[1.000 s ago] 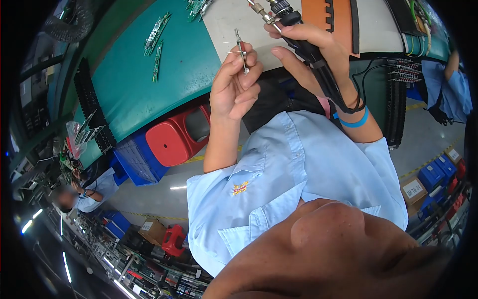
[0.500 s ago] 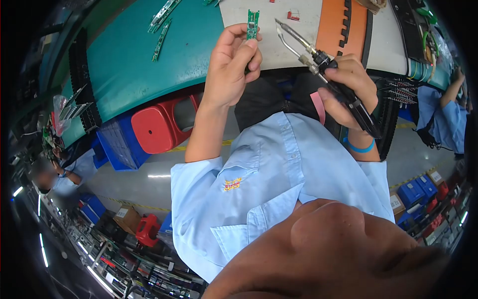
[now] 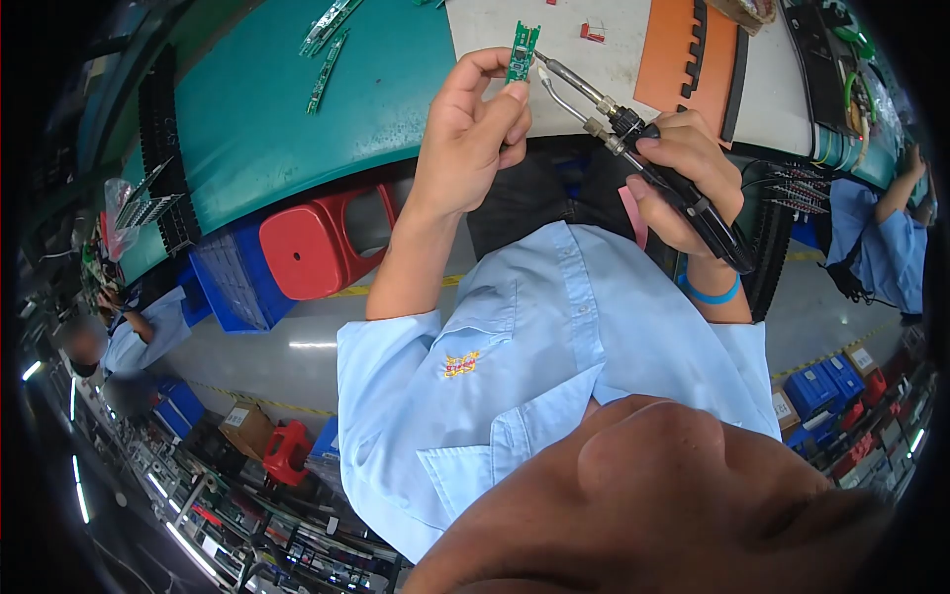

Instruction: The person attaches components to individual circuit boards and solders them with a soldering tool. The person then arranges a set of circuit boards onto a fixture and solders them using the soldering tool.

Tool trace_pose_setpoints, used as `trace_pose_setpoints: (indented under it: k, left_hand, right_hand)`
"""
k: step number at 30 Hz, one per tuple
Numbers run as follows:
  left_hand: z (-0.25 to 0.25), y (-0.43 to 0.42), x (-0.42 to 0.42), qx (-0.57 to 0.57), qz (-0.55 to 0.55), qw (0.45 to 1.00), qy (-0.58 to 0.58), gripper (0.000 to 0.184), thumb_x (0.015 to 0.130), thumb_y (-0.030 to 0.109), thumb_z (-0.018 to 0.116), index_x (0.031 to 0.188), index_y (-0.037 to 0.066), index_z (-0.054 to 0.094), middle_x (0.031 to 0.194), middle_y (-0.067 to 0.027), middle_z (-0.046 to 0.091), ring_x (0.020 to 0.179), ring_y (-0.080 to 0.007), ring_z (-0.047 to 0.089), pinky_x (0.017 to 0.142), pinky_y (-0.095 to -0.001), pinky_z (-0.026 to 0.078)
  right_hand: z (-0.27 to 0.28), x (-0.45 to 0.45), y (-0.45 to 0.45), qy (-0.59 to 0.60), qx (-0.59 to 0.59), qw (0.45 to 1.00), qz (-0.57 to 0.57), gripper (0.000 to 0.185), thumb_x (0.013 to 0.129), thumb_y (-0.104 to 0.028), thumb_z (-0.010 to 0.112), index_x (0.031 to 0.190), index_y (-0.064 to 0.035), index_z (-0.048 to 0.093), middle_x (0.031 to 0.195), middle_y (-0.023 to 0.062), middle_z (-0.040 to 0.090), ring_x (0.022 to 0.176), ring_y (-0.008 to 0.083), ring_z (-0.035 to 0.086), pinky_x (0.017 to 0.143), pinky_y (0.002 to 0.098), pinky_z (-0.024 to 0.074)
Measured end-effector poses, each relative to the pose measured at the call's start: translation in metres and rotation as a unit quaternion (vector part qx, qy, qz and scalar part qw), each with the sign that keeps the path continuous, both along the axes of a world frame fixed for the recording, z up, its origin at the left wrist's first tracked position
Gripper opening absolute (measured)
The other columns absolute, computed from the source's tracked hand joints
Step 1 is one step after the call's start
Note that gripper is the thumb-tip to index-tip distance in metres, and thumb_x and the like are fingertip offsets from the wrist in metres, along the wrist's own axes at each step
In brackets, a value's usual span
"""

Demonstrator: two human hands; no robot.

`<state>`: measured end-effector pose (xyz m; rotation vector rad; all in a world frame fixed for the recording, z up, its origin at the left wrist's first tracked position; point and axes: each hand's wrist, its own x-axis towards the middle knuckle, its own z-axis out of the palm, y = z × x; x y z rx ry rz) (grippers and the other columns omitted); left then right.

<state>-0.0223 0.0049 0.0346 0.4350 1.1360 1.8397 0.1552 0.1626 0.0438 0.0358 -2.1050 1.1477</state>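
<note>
Compared with half a second ago, the soldering iron (image 3: 625, 121) has brought its tip in to the right edge of the circuit board (image 3: 522, 51); whether they touch, I cannot tell. Open green desk (image 3: 287, 139) stretches left toward the other boards (image 3: 328, 71); a pale sheet (image 3: 584, 84) leaves room right, up to an orange mat (image 3: 670, 57). Right hand (image 3: 696, 166): fingers wrapped around the iron's handle. Left hand (image 3: 470, 139): fingers pinching the board's near end, near the desk's front edge. Its long axis points away from the body, leaning slightly right; it is green, with a dark chip.
</note>
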Motion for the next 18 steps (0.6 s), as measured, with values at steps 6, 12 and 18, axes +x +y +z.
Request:
trace_pose_setpoints:
  k: [6, 12, 18]
  left_hand:
    - [0.0013, -0.0012, 0.0011, -0.011, -0.001, 1.0, 0.008, 0.032, 0.102, -0.001, 0.053, 0.134, 0.0, 0.048, 0.108, -0.0081, 0.056, 0.068, -0.0069, 0.043, 0.046, -0.0167, 0.03]
    - [0.0025, -0.002, 0.0033, -0.027, 0.009, 0.999, 0.035, 0.032, 0.102, 0.0, 0.054, 0.134, -0.001, 0.048, 0.109, -0.0082, 0.056, 0.069, -0.0066, 0.043, 0.046, -0.0168, 0.031]
    - [0.0047, -0.0002, 0.0036, -0.037, 0.016, 0.998, 0.046, 0.029, 0.102, 0.005, 0.056, 0.129, 0.001, 0.048, 0.069, -0.0026, 0.052, 0.055, -0.0057, 0.039, 0.046, -0.0188, 0.031]
  right_hand:
    - [0.003, 0.0002, -0.0004, -0.009, 0.002, 1.0, 0.0, 0.041, 0.063, 0.004, 0.077, 0.104, 0.0008, 0.075, 0.087, 0.0108, 0.07, 0.078, 0.0238, 0.06, 0.077, 0.0338, 0.0512]
    - [0.004, 0.0004, -0.0008, -0.018, 0.013, 1.0, 0.0, 0.041, 0.063, 0.003, 0.077, 0.104, 0.0, 0.075, 0.086, 0.0103, 0.069, 0.077, 0.0238, 0.059, 0.077, 0.0338, 0.051]
    - [0.0036, 0.0007, -0.001, -0.008, 0.015, 1.0, -0.004, 0.041, 0.063, 0.003, 0.077, 0.104, -0.0005, 0.075, 0.085, 0.0099, 0.069, 0.077, 0.0238, 0.058, 0.077, 0.0341, 0.0507]
